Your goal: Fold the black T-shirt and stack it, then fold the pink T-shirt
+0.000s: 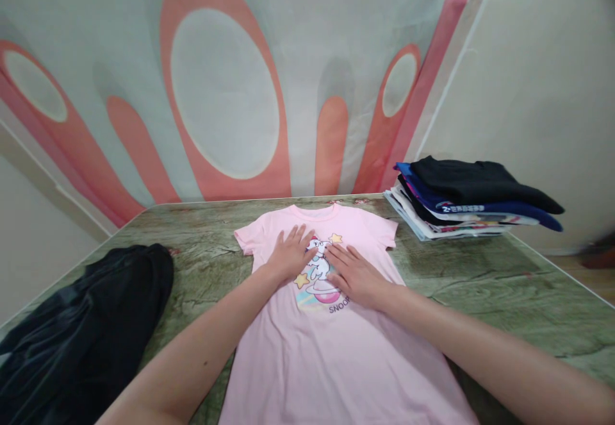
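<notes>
A pink T-shirt [288, 361] with a cartoon print on the chest lies spread flat, face up, on the green patterned table [480, 284], its collar pointing away from me. My left hand [289, 251] rests palm down on the shirt's chest, left of the print, fingers spread. Flat on the chest at the print's right side lies my right hand [354, 273], fingers apart. Neither hand grips any cloth.
A stack of folded shirts [471, 200], black on top with dark blue and white ones beneath, sits at the table's far right. A crumpled black garment [81, 322] lies at the left edge. A patterned cloth hangs on the wall behind the table.
</notes>
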### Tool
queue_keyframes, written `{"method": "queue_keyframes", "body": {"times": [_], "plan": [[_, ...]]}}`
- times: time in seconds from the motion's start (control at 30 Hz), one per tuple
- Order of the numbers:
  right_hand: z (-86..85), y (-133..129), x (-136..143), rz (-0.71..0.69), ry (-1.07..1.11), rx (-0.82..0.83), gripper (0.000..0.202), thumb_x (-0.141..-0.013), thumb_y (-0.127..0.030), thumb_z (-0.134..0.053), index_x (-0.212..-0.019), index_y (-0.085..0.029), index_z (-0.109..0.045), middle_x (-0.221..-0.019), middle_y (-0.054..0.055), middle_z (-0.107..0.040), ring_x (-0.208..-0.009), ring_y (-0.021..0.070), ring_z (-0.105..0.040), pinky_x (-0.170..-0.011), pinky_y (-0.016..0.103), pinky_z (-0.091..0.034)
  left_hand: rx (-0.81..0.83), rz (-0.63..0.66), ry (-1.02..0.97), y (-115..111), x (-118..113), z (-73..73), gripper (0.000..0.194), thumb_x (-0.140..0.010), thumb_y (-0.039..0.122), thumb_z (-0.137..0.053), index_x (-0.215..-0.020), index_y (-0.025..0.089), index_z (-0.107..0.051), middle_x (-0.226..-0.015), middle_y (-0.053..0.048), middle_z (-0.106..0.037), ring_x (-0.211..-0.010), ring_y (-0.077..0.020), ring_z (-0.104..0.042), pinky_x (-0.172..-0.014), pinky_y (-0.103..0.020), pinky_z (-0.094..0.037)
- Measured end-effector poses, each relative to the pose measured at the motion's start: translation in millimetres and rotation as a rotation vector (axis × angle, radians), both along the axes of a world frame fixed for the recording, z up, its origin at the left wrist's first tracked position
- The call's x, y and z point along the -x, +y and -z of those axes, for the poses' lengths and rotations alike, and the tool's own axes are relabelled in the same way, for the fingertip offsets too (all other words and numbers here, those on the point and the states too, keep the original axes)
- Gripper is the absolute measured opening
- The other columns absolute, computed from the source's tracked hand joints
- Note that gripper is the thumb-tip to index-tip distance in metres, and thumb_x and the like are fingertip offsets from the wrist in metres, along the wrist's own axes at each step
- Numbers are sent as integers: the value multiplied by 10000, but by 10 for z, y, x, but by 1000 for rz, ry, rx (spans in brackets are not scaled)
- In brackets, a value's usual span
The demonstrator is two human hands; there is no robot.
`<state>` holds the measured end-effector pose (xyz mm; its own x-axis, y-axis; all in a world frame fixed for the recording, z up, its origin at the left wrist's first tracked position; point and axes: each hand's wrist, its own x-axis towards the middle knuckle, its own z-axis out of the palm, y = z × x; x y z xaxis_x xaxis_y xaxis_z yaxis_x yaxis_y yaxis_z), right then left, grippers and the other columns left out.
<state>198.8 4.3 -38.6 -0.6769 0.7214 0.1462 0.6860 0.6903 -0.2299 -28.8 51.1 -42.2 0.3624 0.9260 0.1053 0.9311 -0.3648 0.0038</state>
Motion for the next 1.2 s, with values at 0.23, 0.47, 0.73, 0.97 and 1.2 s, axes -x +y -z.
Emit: {"method": "queue_keyframes", "body": {"times": [0.23, 0.47, 0.73, 0.97, 1.2], "plan": [[-178, -258, -227, 6, -23, 31, 556, -967, -435, -325, -1469, -198, -295, -1515, 96, -295, -1413, 237, -206, -1143, 498, -172, 109, 144, -12, 7, -111, -167, 521, -966, 509, -236, -1459, 345, -273, -1557, -1, -199, -1434, -240, -126, -1110, -551, -120], [-439, -956, 187, -447, 38, 195, 689, -936, -508, -394, -1503, -188, -171, -1542, 115, -193, -1430, 244, -132, -1165, 482, -65, 142, 234, -16, -9, -183, -160, 501, -977, 515, -169, -1463, 405, -222, -1561, 56, -165, -1437, -233, -109, -1118, -547, -73], [-478, -851, 674, -592, 96, 128, 706, -931, -481, -429, -1475, -79, -227, -1501, 187, -271, -1415, 267, -187, -1152, 490, -138, 161, 231, 8, 8, -176, -177, 515, -975, 526, -164, -1475, 403, -178, -1564, 57, -149, -1437, -254, -95, -1115, -558, -69], [-383, -1126, 806, -951, 138, 42, 558, -963, -415, -406, -1439, -139, -314, -1484, 109, -353, -1421, 174, -175, -1169, 407, -124, 175, 207, 14, 57, -174, -147, 544, -959, 575, -145, -1473, 402, -187, -1572, 46, -119, -1431, -297, -97, -1091, -599, -93], [-474, -1081, 716, -656, 121, 173, 609, -953, -442, -419, -1453, -118, -293, -1508, 149, -287, -1423, 235, -161, -1158, 434, -131, 137, 195, -5, 74, -170, -124, 539, -961, 570, -147, -1472, 405, -187, -1568, 50, -146, -1432, -280, -101, -1105, -569, -74]]}}
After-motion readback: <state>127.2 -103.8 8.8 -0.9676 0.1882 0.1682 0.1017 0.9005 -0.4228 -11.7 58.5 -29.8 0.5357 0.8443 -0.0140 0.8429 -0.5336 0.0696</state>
